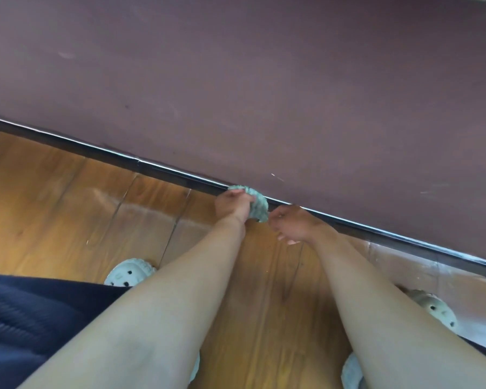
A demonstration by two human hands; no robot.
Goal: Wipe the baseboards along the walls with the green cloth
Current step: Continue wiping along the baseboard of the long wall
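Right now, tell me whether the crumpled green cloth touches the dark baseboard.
Touching: head view shows the left hand pressing the green cloth over the dark baseboard's edge, no gap.

green cloth [258, 206]: partly behind left hand [232, 204] | right hand [291, 224]: fingers blurred, hold on cloth unclear

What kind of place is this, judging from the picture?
Probably a room in a home: wooden plank floor, a dark baseboard under a purple wall, and the left hand holding a green cloth against it.

arms [180, 290]: bare | garment [26, 313]: navy ribbed | shoes [129, 272]: pale perforated clogs
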